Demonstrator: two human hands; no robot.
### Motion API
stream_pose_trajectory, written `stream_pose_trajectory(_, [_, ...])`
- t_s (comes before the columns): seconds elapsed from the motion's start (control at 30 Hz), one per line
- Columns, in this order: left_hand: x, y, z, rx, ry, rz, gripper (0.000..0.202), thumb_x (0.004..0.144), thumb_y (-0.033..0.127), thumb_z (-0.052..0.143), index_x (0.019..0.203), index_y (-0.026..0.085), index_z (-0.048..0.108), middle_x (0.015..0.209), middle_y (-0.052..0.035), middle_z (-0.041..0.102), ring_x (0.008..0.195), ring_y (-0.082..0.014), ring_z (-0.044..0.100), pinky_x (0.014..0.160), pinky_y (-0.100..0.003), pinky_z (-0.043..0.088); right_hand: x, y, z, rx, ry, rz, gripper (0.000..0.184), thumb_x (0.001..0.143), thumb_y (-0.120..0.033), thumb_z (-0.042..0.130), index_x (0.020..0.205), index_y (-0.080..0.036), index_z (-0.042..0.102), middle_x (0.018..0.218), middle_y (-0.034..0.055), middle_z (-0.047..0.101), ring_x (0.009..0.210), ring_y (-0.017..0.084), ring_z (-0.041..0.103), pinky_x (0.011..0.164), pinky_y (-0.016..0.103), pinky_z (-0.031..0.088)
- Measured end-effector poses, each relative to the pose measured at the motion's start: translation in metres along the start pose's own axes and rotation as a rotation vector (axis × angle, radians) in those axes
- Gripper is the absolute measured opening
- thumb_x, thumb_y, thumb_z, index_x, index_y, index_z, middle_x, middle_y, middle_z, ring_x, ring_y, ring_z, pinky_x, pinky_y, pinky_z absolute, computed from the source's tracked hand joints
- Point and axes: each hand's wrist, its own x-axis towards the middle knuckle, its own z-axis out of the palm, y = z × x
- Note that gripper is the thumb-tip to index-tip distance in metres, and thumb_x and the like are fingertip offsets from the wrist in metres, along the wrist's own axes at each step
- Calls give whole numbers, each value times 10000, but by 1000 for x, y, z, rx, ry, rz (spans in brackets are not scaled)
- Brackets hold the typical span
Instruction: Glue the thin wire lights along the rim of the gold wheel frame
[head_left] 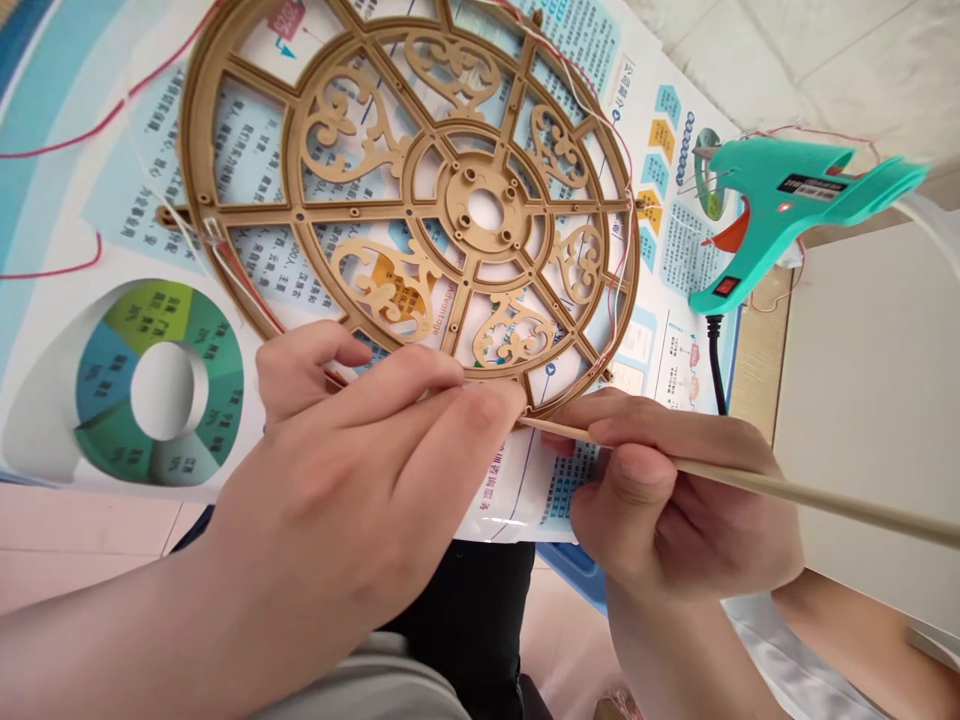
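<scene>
A round gold-brown openwork frame, with spokes and scroll ornaments, lies on a printed sheet. My left hand is closed over its near rim, thumb and forefinger pressed together there; what lies under the fingertips is hidden. In my right hand is a thin wooden stick, gripped between thumb and fingers. The stick's pointed tip touches or nearly touches the rim beside my left thumb. Red and white wires follow the right side of the rim, and a small clear connector sits at its left edge.
A teal hot glue gun lies at the right, its red switch lit and a black cord running down. Loose red wire trails off at the left. The printed sheet carries charts. A white surface stands at the right.
</scene>
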Motion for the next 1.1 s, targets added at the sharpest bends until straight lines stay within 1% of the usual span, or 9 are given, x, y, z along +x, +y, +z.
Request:
stream_pose_trajectory(0.17, [0, 3, 0, -3, -6, 7, 123, 1082, 199, 550, 1138, 245, 649, 1037, 22, 767, 985, -165, 692, 886, -383, 422, 0, 0, 2, -6, -5, -7, 134, 1052, -181, 600, 1118, -186, 717, 840, 48, 716, 729, 223, 726, 596, 412, 640])
stream_pose_trajectory(0.27, [0, 4, 0, 5, 5, -8, 125, 1088, 208, 546, 1143, 256, 647, 1054, 32, 769, 990, -163, 691, 890, -383, 431, 0, 0, 4, -14, -21, 22, 134, 1070, -204, 570, 1103, -200, 701, 807, 35, 707, 719, 220, 726, 596, 401, 637])
stream_pose_trajectory(0.47, [0, 4, 0, -6, 0, -3, 125, 1079, 175, 555, 1139, 233, 649, 1050, 27, 755, 982, -175, 693, 902, -395, 428, -1, -1, 6, 62, -52, 60, 127, 1080, -231, 562, 1142, -204, 669, 779, 25, 697, 710, 214, 715, 590, 381, 612])
stream_pose_trajectory(0.53, [0, 4, 0, -6, 6, 1, 133, 1080, 175, 547, 1141, 241, 646, 1051, 33, 755, 979, -171, 692, 899, -394, 424, 2, -3, 4, 93, -79, 79, 136, 1082, -222, 553, 1148, -204, 670, 806, 33, 717, 712, 208, 715, 591, 371, 615])
stream_pose_trajectory(0.67, [2, 3, 0, 1, 4, 2, 151, 1075, 160, 529, 1113, 244, 649, 1049, 34, 761, 954, -163, 696, 879, -398, 422, 9, -9, -2, 186, -203, 165, 121, 1057, -213, 585, 1065, -160, 693, 851, 86, 742, 714, 203, 719, 591, 349, 636])
stream_pose_trajectory(0.77, [3, 1, 0, -8, -2, 28, 155, 1067, 135, 530, 1111, 228, 646, 1031, 17, 761, 935, -162, 685, 849, -409, 418, 12, -11, -5, 212, -231, 225, 132, 1056, -225, 584, 1023, -155, 692, 850, 103, 733, 713, 201, 719, 612, 345, 646])
stream_pose_trajectory(0.93, [3, -2, 1, -9, 13, 61, 142, 1059, 148, 533, 1118, 228, 635, 1011, 12, 752, 915, -160, 688, 827, -412, 428, 13, -9, -4, 239, -239, 156, 123, 1046, -180, 582, 1044, -124, 692, 808, 104, 724, 751, 216, 746, 640, 353, 665])
stream_pose_trajectory(1.0, [3, -3, 1, -13, 13, 62, 131, 1057, 160, 539, 1111, 231, 635, 1015, 4, 757, 912, -170, 700, 827, -419, 435, 13, -8, -3, 229, -244, 163, 144, 1051, -188, 572, 1041, -123, 700, 822, 109, 738, 764, 224, 757, 663, 364, 675])
stream_pose_trajectory(1.1, [3, -4, 2, -14, 11, 57, 120, 1052, 169, 559, 1120, 236, 632, 1032, -7, 765, 935, -194, 717, 845, -434, 448, 15, -8, -1, 211, -210, 126, 126, 1031, -176, 607, 1077, -118, 710, 848, 113, 751, 724, 217, 735, 609, 359, 649])
